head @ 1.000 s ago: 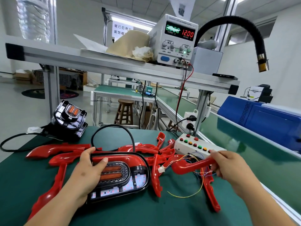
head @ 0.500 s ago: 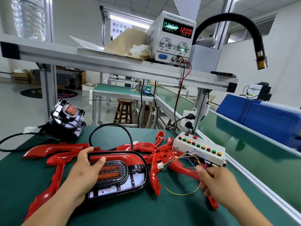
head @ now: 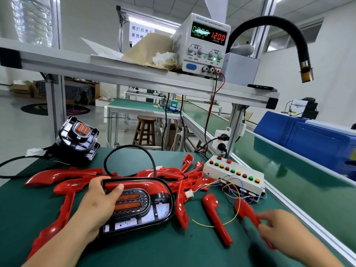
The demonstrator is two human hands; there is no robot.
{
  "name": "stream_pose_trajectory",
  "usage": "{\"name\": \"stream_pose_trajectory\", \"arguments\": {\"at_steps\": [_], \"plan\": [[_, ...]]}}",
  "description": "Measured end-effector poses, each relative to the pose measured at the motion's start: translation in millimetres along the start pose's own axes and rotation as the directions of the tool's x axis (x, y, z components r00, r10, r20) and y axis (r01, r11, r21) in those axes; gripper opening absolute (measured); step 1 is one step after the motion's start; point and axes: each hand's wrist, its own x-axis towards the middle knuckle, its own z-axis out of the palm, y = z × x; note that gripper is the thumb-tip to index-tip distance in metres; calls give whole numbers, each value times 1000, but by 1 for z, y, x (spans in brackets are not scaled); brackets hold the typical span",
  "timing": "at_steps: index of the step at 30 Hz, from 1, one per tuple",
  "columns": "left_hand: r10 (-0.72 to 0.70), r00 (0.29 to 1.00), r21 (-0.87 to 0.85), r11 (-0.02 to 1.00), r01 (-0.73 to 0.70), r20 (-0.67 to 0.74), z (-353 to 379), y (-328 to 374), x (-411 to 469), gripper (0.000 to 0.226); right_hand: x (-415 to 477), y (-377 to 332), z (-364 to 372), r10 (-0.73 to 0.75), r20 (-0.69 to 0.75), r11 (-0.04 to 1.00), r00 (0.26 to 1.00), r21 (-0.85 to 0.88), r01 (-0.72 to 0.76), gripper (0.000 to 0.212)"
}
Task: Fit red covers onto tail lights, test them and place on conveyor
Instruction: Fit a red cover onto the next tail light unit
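Observation:
A black tail light (head: 154, 211) lies face up on the green mat, with a red cover (head: 142, 185) seated along its top edge. My left hand (head: 100, 205) presses on the light's left end, thumb on the cover. A loose red cover (head: 215, 214) lies on the mat to the right of the light. Further right, my right hand (head: 279, 228), blurred, pinches another red cover (head: 245, 210) low over the mat. Many more red covers (head: 63, 174) are piled behind and to the left of the light.
A white button box (head: 233, 173) with loose coloured wires (head: 231, 191) sits at the back right. Stacked tail lights (head: 79, 135) stand at the back left. The green conveyor (head: 289, 180) runs along the right. A power supply (head: 204, 43) sits on the overhead shelf.
My right hand lowered the cover it held up, left it on the mat, and moved right and toward me onto another cover. My left hand stayed on the tail light.

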Motion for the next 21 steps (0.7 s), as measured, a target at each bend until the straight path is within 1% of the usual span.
{"name": "stream_pose_trajectory", "arguments": {"at_steps": [1, 2, 3, 4, 7, 9, 10, 12, 14, 16, 17, 19, 21], "plan": [[2, 1000, 5, 1000, -2, -7, 0, 0, 0, 38, -5, 2, -8, 20, 10, 983, 1000, 183, -22, 22], [6, 1000, 9, 1000, -6, -15, 1, 1, -1, 38, -9, 6, -14, 52, 20, 927, 998, 372, -56, 26], [12, 1000, 10, 1000, -12, -21, 1, 2, -2, 37, -12, 11, -18, 73, 32, 861, 997, 502, -79, 28], [17, 1000, 11, 1000, -17, -24, 1, 3, -3, 36, -15, 18, -22, 77, 40, 822, 996, 562, -86, 28], [33, 999, 44, 999, -32, -28, 1, 3, -3, 40, -29, 34, -38, 2, 69, 789, 998, 613, -44, 41], [26, 999, 34, 999, -25, -21, 0, 3, -4, 45, -37, 37, -49, -33, 24, 748, 999, 664, 9, 46], [21, 1000, 8, 1000, -21, -7, 0, 4, -5, 46, -42, 34, -53, -51, 0, 697, 999, 717, 36, 42], [-4, 999, -58, 998, 7, 41, 0, 6, -6, 52, -58, 13, -57, -113, -54, 558, 992, 823, 108, 25], [-57, 994, -119, 991, 68, 93, 0, 5, -4, 52, -68, -22, -50, -160, -63, 454, 985, 882, 130, 31], [-74, 988, -114, 989, 91, 139, -1, 7, -4, 29, -69, -62, -21, -221, -43, 344, 974, 931, 119, 37], [-76, 986, -114, 989, 93, 148, -2, 8, -6, 22, -69, -81, -3, -224, -22, 276, 974, 957, 85, 38], [-74, 989, -164, 982, 95, 128, 1, 7, -10, 23, -68, -111, 33, -131, 78, 156, 988, 986, -57, 43], [-57, 993, -256, 963, 81, 103, 6, 6, -12, 24, -70, -136, 66, -46, 163, -19, 986, 986, -164, 46]]}}
